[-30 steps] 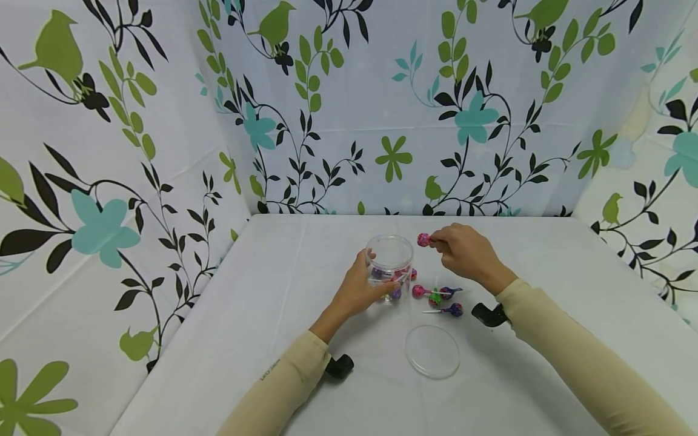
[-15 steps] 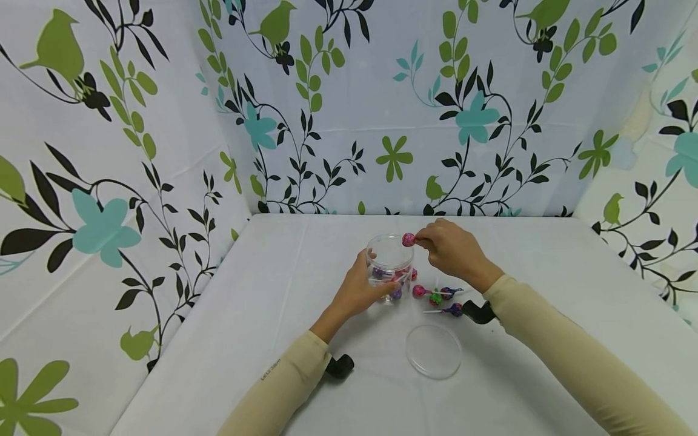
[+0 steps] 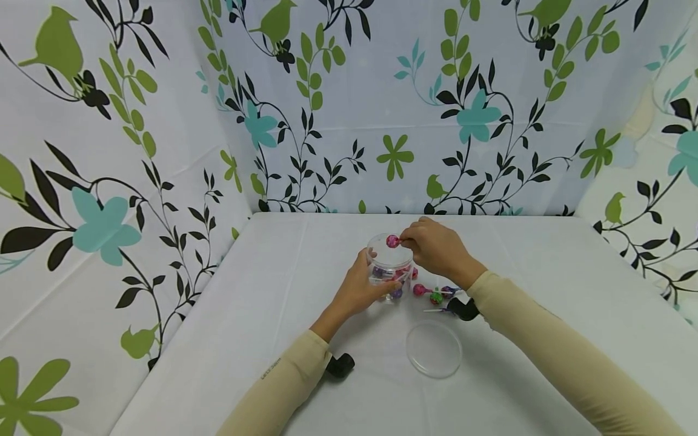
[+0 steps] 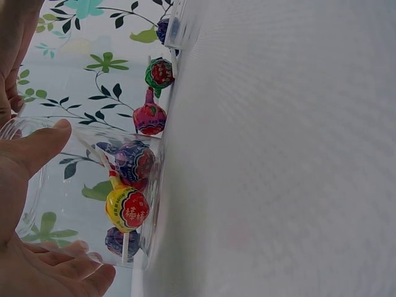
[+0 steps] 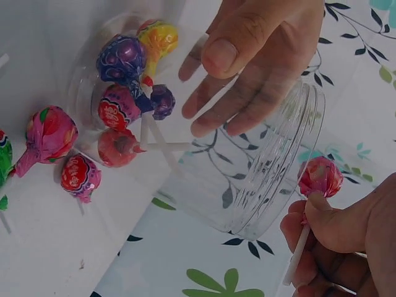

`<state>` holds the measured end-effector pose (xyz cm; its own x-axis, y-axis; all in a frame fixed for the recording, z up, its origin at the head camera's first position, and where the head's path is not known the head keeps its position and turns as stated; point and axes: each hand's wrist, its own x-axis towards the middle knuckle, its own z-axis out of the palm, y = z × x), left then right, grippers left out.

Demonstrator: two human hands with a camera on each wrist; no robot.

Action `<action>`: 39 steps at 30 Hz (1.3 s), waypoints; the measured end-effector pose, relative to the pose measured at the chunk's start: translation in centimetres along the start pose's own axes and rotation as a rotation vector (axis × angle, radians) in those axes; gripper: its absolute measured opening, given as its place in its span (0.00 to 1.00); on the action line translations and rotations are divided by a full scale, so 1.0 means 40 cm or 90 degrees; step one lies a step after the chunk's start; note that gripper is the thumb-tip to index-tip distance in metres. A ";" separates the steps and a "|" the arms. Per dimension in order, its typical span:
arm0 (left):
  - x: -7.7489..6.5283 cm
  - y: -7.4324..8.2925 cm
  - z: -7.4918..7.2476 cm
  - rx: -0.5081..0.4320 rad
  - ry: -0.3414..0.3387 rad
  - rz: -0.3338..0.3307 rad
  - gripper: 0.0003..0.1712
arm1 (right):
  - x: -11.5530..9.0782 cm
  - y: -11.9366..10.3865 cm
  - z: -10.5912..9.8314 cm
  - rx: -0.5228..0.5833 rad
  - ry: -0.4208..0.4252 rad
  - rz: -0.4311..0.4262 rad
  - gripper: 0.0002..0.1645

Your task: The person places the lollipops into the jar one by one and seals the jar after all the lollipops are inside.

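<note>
My left hand (image 3: 357, 284) grips a clear plastic jar (image 3: 389, 259) by its side, thumb and fingers around the wall. Several wrapped lollipops lie at its bottom, among them a yellow one (image 4: 127, 209) and a purple one (image 4: 134, 161). Over the jar's uncovered mouth, my right hand (image 3: 436, 248) pinches a pink lollipop (image 5: 320, 177) by its stick near the head. Right of the jar, on the white table, are more lollipops: a pink one (image 3: 418, 290), a green one (image 3: 436, 298) and a purple one (image 3: 448, 292).
A round clear lid (image 3: 434, 349) lies flat on the white-covered table (image 3: 272, 303), nearer than the jar. Black devices (image 3: 340, 366) sit under both wrists; the right one partly covers a purple lollipop. Patterned cloth (image 3: 338, 151) hangs behind and at the sides.
My right hand has carried the pink lollipop leftward, from beside the jar to over its mouth. The left hand and jar have stayed in place.
</note>
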<state>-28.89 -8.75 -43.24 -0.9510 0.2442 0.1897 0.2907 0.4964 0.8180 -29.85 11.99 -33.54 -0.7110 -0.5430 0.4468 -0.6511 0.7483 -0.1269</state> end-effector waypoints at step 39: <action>-0.001 0.005 0.004 0.014 0.002 -0.003 0.60 | -0.023 0.104 0.006 0.095 0.013 0.079 0.10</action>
<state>-28.76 -8.54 -43.16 -0.9527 0.2388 0.1879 0.2884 0.5159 0.8066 -31.98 15.51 -34.70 -0.7836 -0.4416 0.4370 -0.5924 0.7431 -0.3113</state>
